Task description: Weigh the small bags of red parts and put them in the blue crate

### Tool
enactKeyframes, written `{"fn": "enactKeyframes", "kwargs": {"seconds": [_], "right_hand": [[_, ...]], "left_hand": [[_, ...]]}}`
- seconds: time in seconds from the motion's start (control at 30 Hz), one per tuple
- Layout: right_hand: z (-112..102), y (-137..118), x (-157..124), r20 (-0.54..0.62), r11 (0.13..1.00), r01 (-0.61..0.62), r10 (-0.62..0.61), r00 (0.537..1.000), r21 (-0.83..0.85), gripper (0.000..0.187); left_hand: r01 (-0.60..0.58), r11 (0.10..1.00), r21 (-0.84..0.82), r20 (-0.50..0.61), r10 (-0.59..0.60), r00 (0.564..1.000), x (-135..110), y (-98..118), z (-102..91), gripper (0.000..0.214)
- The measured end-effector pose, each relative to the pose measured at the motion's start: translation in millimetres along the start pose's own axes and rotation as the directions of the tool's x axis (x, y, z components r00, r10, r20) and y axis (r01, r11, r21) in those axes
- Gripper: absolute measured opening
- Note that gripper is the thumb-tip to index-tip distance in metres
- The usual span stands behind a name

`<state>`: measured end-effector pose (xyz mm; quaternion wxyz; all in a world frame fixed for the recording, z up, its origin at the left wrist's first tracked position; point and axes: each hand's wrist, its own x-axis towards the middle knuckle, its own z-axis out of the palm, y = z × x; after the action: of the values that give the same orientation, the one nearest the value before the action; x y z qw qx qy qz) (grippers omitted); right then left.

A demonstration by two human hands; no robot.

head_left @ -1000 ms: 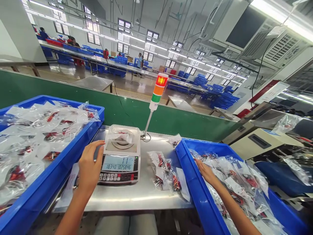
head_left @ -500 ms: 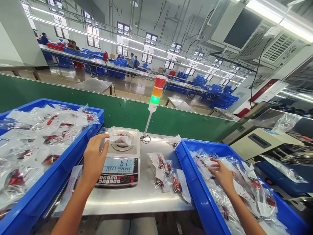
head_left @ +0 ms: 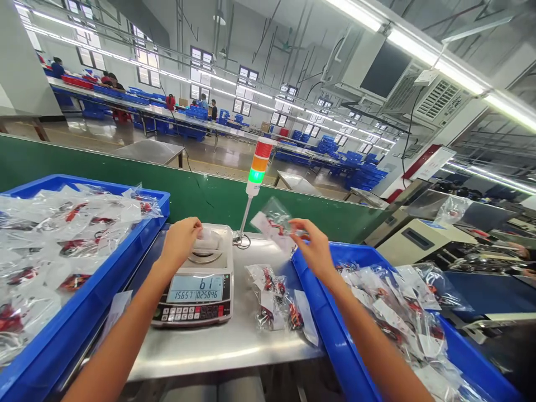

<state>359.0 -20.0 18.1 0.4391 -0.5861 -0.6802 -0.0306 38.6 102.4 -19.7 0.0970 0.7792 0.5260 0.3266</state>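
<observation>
A white counting scale (head_left: 196,290) stands on the steel table (head_left: 234,346), its display lit. My left hand (head_left: 180,241) is closed on a clear bag (head_left: 208,241) that lies on the scale pan. My right hand (head_left: 314,248) holds up another clear bag of red and black parts (head_left: 273,223) in a pinch, above the gap between the scale and the right blue bin (head_left: 335,329). That bin holds several similar bags.
A left blue bin (head_left: 84,312) is heaped with several bags. More bags (head_left: 276,296) lie on the table beside the scale. A signal tower (head_left: 256,167) shows green. A green conveyor wall (head_left: 125,178) runs behind. Machines (head_left: 419,240) stand at right.
My right hand lifted a bag out of the right bin and moved it left toward the scale. My left hand closed on the bag on the pan. The tower light changed from red to green.
</observation>
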Motion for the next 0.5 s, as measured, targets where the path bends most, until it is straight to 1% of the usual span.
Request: {"fn": "enactKeyframes", "kwargs": {"seconds": [0.07, 0.1, 0.13, 0.2, 0.23, 0.27, 0.3, 0.33, 0.37, 0.4, 0.43, 0.5], "right_hand": [[41, -18, 24, 0.055, 0.986, 0.166, -0.166, 0.985, 0.001, 0.024], [60, -26, 33, 0.082, 0.970, 0.241, -0.239, 0.968, -0.022, 0.026], [79, -34, 41, 0.118, 0.949, 0.311, -0.304, 0.945, -0.048, 0.029], [109, -46, 48, 0.230, 0.894, 0.441, -0.414, 0.881, -0.080, 0.034], [119, -51, 48, 0.293, 0.863, 0.499, -0.460, 0.838, -0.073, 0.037], [126, -53, 45, 0.349, 0.836, 0.546, -0.498, 0.794, -0.051, 0.039], [129, -54, 41, 0.388, 0.816, 0.578, -0.526, 0.757, -0.021, 0.040], [128, -52, 35, 0.405, 0.810, 0.587, -0.540, 0.738, 0.010, 0.040], [123, -47, 29, 0.403, 0.819, 0.573, -0.537, 0.741, 0.037, 0.038], [115, -40, 22, 0.387, 0.840, 0.539, -0.517, 0.763, 0.059, 0.034], [104, -29, 15, 0.363, 0.869, 0.490, -0.481, 0.798, 0.073, 0.030], [78, -3, 1, 0.300, 0.932, 0.357, -0.360, 0.883, 0.067, 0.024]], "left_hand": [[0.092, 0.996, -0.009, -0.120, -0.092, 0.989, -1, -6, -21.5, 0.021], [0.144, 0.989, -0.020, -0.197, -0.145, 0.969, -2, -11, -35.7, 0.021], [0.201, 0.979, -0.031, -0.282, -0.201, 0.938, -5, -17, -51.2, 0.022], [0.318, 0.947, -0.046, -0.439, -0.305, 0.845, -13, -33, -83.6, 0.024], [0.373, 0.927, -0.045, -0.498, -0.344, 0.796, -18, -41, -98.7, 0.026], [0.419, 0.908, -0.035, -0.539, -0.370, 0.757, -25, -49, -112.0, 0.029], [0.448, 0.894, -0.017, -0.565, -0.378, 0.733, -31, -56, -122.9, 0.033], [0.460, 0.888, 0.006, -0.582, -0.371, 0.724, -39, -63, -131.0, 0.037], [0.455, 0.890, 0.031, -0.592, -0.351, 0.725, -46, -68, -136.0, 0.042], [0.438, 0.897, 0.056, -0.597, -0.322, 0.735, -52, -72, -137.7, 0.045], [0.411, 0.908, 0.076, -0.595, -0.289, 0.750, -58, -74, -136.4, 0.046], [0.346, 0.933, 0.096, -0.581, -0.230, 0.781, -66, -70, -125.2, 0.046]]}}
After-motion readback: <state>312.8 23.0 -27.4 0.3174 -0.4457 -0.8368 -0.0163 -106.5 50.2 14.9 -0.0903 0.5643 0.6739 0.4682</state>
